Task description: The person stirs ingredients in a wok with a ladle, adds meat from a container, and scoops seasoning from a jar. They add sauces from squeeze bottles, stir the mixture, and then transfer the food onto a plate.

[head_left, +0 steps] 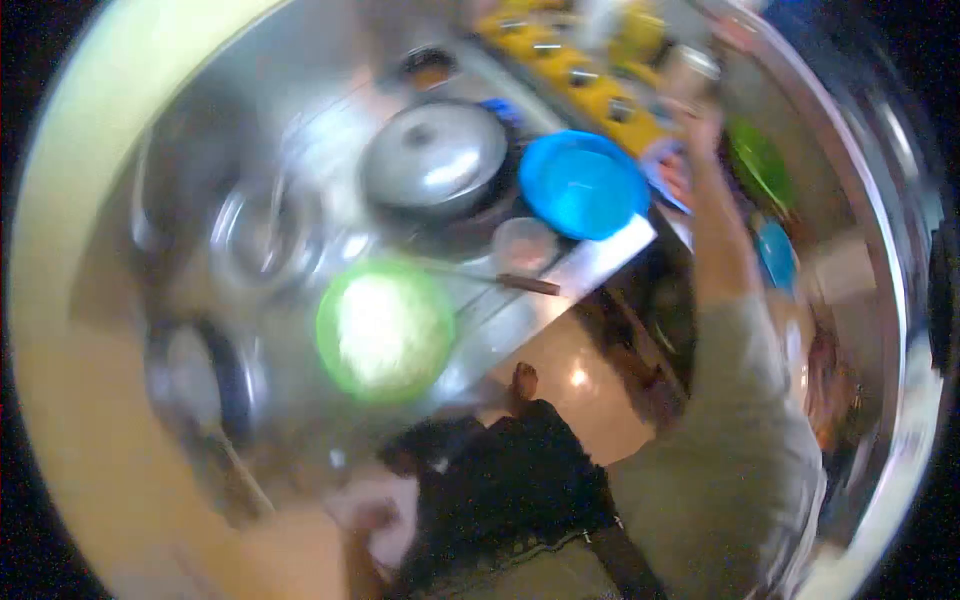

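My right arm stretches up to the back right. There my right hand (692,112) is closed around a jar with a shiny top (692,68), blurred by motion. Just below that hand sits a pale bowl (668,172) with reddish pieces in it. Low in the view, my left hand (374,518) is closed at a pale cloth (398,508), close to my dark clothing. A green bowl (328,345) full of white food, perhaps rice, stands on the metal counter beyond the left hand. A brown-handled utensil (528,285) lies beside this bowl.
A lidded pot (435,155) and a blue basin (585,185) stand at the back of the counter (480,350). Near the basin is a small clear tub (524,247). Steel dishes (262,238) and a dark pan (200,375) are at the left. A yellow rack (560,68) runs along the back.
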A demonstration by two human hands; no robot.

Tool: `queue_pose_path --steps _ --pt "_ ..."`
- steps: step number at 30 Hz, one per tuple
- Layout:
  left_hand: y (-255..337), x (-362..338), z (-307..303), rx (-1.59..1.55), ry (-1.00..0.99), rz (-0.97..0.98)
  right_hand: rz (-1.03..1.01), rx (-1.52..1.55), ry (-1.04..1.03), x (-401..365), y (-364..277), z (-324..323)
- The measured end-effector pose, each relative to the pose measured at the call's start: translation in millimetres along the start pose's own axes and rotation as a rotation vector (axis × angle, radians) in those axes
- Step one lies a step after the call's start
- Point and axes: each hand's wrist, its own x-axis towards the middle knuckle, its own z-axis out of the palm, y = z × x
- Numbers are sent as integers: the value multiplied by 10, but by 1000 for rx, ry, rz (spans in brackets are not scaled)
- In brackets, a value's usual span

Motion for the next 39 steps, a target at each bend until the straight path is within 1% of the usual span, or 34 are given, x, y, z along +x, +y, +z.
queue_pose_path --steps 1,2,3,4,5,6,7,8,10,11,12,13,14,16,17,18,19,20,21,22,23,25,26,27,28,29,30,31,32,33,34,36,37,39 --pt "634 -3 180 54 -58 110 170 -126 -160 172 -865 -238" --pt "1191 -139 348 48 -81 219 316 -275 -346 368 -2076 -635" --pt "1742 -305 575 166 -80 312 263 -288 -376 416 -1263 -223" --pt "2413 -648 868 0 -105 356 207 -275 -366 479 -828 45" --pt "2867 -861 1055 -192 -150 411 177 -279 -349 577 -652 230" --pt "3254 -1065 1235 -218 -171 607 165 -289 -313 695 -597 329" --pt "3503 -1119 1469 -235 -239 717 172 -281 -278 827 -575 400" --pt "3727 -1028 1552 -110 -460 987 166 -264 -244 856 -663 457" --pt "3841 -1040 1632 -154 -681 1050 113 -182 -190 733 -1124 406" --pt "3872 -1109 1521 -166 -651 1062 64 -116 -171 607 -1498 323" --pt "3899 -1208 1363 -188 -797 901 0 -39 -191 407 -1915 212" --pt "3875 -1273 1219 -211 -942 735 -70 47 -234 130 -2419 77" --pt "3760 -1343 1144 -226 -934 745 -135 131 -323 -128 -2906 -86" --pt "3569 -1431 997 -286 -777 902 -262 291 -564 -629 -4016 -407" --pt "3519 -1563 846 -285 -788 916 -343 348 -704 -884 -4664 -555" --pt "3470 -1748 657 -190 -741 928 -446 373 -836 -1124 -5292 -683" --pt "3382 -1898 451 -94 -698 938 -490 434 -966 -1294 -6041 -887" --pt "3229 -1918 339 -90 -718 944 -517 456 -1111 -1457 -6665 -1003" --pt "3031 -1852 286 -54 -682 1044 -716 363 -1113 -1632 -7092 -833" --pt "2850 -1865 162 -30 -642 1138 -889 370 -1087 -1806 -7566 -670" --pt "2710 -1948 -66 -73 -656 1082 -911 222 -1168 -1968 -8118 -587" --pt "2268 -2006 -599 -280 -330 928 -1049 10 -1223 -2264 -9043 -198" --pt "2017 -1885 -920 -192 135 1019 -1072 -23 -1203 -2403 -9408 4" --pt "1798 -1762 -1276 -7 565 918 -1052 -47 -1245 -2474 -9737 30" --pt "1459 -1544 -1621 551 1194 914 -1031 -70 -1288 -2532 -10018 35" --pt "1099 -1318 -1813 573 1279 823 -1014 -90 -1277 -2593 -10215 103" --pt "808 -1115 -1965 592 1359 723 -1108 -194 -1210 -2695 -10365 202" --pt "643 -942 -2040 583 1345 741 -1203 -301 -1141 -2769 -10475 320" --pt "512 -787 -2052 -252 810 515 -1196 -322 -1143 -2841 -10547 470" --pt "440 -750 -2064 -982 181 206 -1172 -329 -1115 -2907 -10612 532" --pt "354 -735 -2111 -984 167 200 -1151 -334 -1088 -2965 -10656 589" --pt "276 -671 -2220 -1044 153 415 -1178 -318 -1044 -2955 -10743 630" --pt "427 -955 -2294 -1013 234 385 -1212 -291 -1019 -2977 -10755 609" --pt "337 -1337 -2450 -935 237 344 -1220 -310 -1029 -3007 -10855 595"
